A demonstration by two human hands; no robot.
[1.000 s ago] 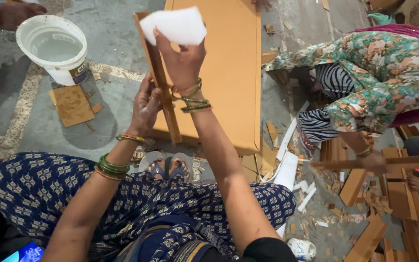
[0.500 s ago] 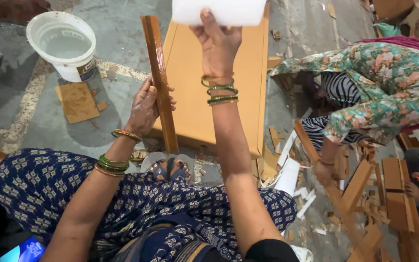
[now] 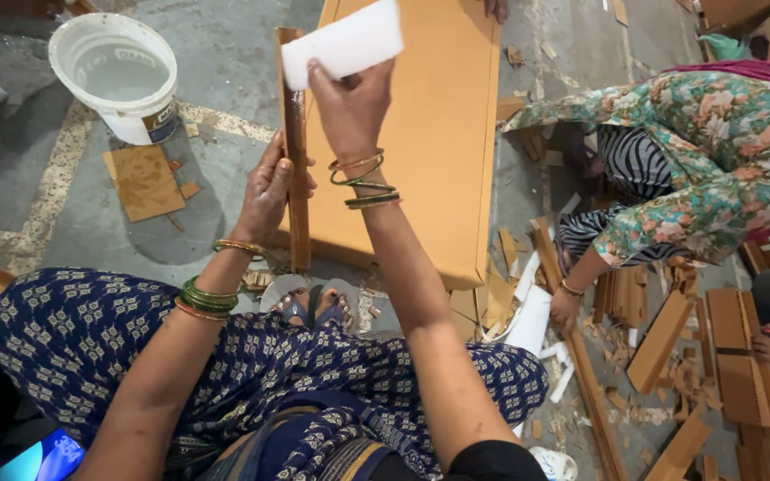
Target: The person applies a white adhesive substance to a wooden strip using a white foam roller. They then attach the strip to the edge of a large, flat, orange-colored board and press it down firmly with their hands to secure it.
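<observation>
**Wooden strip held upright, white sheet raised**

The left hand (image 3: 265, 191) wraps its grip around a narrow brown wooden strip (image 3: 294, 151), standing upright on the floor against a large orange board (image 3: 421, 142). The right hand (image 3: 349, 102) pinches a white rectangular sheet (image 3: 342, 40), probably paper, above the strip's top.

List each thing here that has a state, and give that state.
left hand: gripping the wooden strip.
right hand: raised, pinching the white sheet.
wooden strip: upright, standing on end on the floor.
white sheet: held up, off the floor.
orange board: lying flat.
white bucket: upright, open, liquid inside.
wood offcuts: scattered on the floor.
</observation>
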